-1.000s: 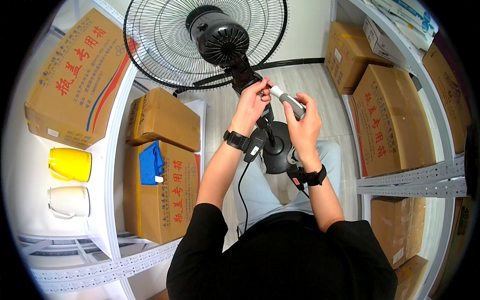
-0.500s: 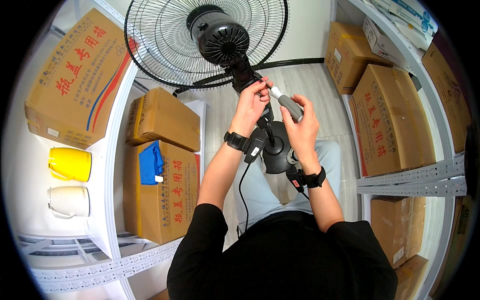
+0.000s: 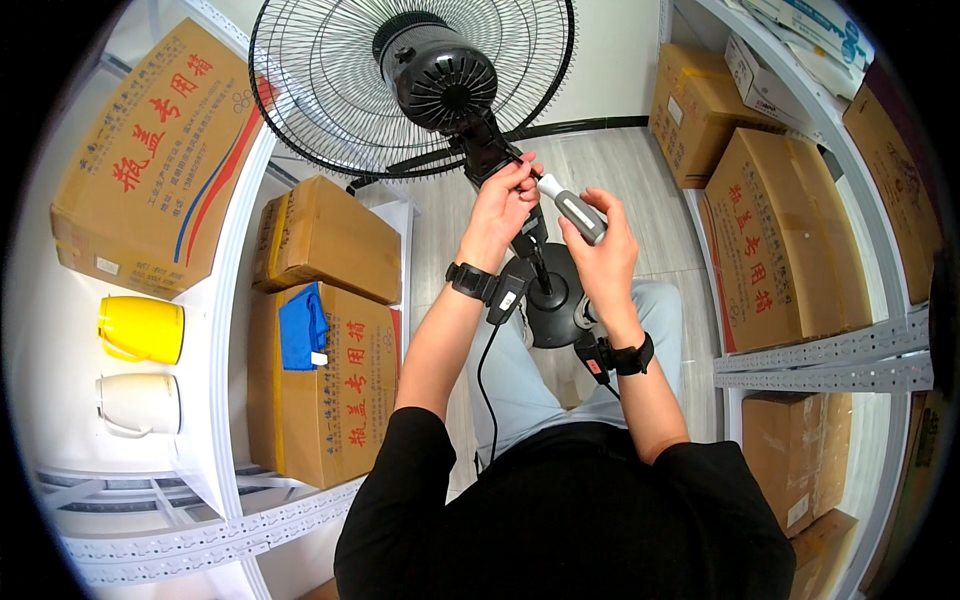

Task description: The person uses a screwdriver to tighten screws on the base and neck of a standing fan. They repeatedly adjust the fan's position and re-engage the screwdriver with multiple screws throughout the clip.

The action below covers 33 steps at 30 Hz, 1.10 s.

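Observation:
A black pedestal fan (image 3: 440, 85) stands in front of me, with its wire cage tilted up and its round base (image 3: 553, 310) on the floor between my legs. My right hand (image 3: 608, 250) is closed on the grey handle of a screwdriver (image 3: 578, 215), thumb on one side and fingers on the other. The screwdriver's white collar points up and left to the fan's neck (image 3: 487, 150). My left hand (image 3: 503, 205) pinches with its fingertips at that neck, beside the screwdriver's tip. Those fingers hide the tip and whatever they hold.
Shelves with cardboard boxes (image 3: 330, 400) flank me on the left, and more boxes (image 3: 785, 240) on the right. A blue cloth (image 3: 303, 328) drapes over a left box. A yellow pitcher (image 3: 142, 330) and a cream pitcher (image 3: 140, 403) sit on the left shelf. Cables hang from both wrist straps.
The screwdriver handle has turned a little in my right hand, showing a pale stripe, and the fingers have shifted slightly. My left hand stays at the fan's neck.

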Available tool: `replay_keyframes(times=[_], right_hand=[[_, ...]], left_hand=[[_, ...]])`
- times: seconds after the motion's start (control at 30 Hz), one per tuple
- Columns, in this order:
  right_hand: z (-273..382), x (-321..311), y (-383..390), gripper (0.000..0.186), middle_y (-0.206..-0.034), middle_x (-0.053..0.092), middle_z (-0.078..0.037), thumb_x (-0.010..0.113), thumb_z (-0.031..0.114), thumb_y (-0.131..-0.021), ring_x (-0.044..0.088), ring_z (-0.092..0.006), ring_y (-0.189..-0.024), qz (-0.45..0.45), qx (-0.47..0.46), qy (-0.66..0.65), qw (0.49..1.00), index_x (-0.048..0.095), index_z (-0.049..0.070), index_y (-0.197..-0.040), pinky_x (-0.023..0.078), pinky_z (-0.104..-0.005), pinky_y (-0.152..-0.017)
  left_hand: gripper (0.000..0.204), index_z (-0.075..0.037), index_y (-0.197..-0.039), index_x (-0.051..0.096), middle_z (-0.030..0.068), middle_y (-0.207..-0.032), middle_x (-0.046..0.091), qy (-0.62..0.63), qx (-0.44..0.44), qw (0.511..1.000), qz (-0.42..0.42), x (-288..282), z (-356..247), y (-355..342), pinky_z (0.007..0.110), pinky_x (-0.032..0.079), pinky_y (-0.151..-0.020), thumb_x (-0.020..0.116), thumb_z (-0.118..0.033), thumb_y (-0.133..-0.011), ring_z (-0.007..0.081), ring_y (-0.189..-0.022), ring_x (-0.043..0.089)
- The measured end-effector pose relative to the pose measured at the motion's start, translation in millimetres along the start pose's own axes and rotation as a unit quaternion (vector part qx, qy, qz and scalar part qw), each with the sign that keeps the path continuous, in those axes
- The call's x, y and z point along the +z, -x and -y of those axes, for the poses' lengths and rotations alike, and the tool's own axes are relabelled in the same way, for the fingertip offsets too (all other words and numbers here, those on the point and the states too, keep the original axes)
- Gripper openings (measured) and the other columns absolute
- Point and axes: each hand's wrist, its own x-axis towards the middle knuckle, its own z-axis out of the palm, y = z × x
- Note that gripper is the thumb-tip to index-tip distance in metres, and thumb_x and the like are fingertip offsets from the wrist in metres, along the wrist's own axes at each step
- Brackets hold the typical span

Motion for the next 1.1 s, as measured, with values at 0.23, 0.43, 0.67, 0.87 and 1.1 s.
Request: replay_keyframes(times=[0.23,0.43,0.67,0.87,1.1], right_hand=[[3,-1,-1,0.045,-0.106,0.063,-0.015,0.072,0.008,-0.076,0.063,-0.0325,-0.097,0.019,-0.027,0.036,0.999,0.054,0.006,-0.117,0.05,-0.0382,-0.082],[-5,-1,2,0.047,-0.105,0.066,-0.015,0.072,0.007,-0.076,0.066,-0.0279,-0.094,0.053,0.074,-0.052,0.994,0.053,0.005,-0.119,0.053,-0.0357,-0.078],[-11,0,-7,0.047,-0.101,0.067,-0.017,0.072,0.006,-0.078,0.069,-0.0164,-0.074,0.056,0.212,-0.279,0.935,0.053,0.005,-0.121,0.055,-0.0276,-0.067],[-7,-3,-5,0.036,-0.105,0.067,-0.014,0.068,0.001,-0.077,0.068,-0.0246,-0.091,0.061,0.064,-0.063,0.994,0.059,0.005,-0.112,0.053,-0.0334,-0.077],[-3,-3,1,0.04,-0.111,0.065,-0.012,0.068,-0.002,-0.075,0.062,-0.0281,-0.104,0.041,-0.081,0.021,0.996,0.06,0.006,-0.113,0.049,-0.0355,-0.089]], left_hand=[[0.015,0.003,-0.1,0.058,0.0076,-0.086,0.059,-0.041,-0.005,0.999,-0.012,-15,-4,-5,0.021,0.04,-0.056,0.062,-0.005,-0.089,0.0085,-0.066,0.049],[0.017,0.002,-0.106,0.055,0.0101,-0.095,0.059,-0.007,-0.009,1.0,-0.003,-19,-3,-8,0.021,0.039,-0.057,0.059,-0.001,-0.09,0.0103,-0.066,0.047],[0.017,0.002,-0.108,0.054,0.0125,-0.1,0.059,0.025,0.002,1.0,0.016,-16,1,-6,0.024,0.04,-0.06,0.054,0.001,-0.091,0.0114,-0.065,0.045],[0.012,0.001,-0.101,0.058,0.0098,-0.096,0.06,0.036,-0.007,0.999,-0.014,-6,-1,-3,0.023,0.039,-0.057,0.058,-0.004,-0.091,0.0097,-0.066,0.047],[0.012,-0.002,-0.09,0.058,0.0062,-0.086,0.059,-0.041,-0.003,0.999,-0.027,-9,5,-6,0.02,0.036,-0.052,0.062,-0.013,-0.091,0.0057,-0.061,0.045]])
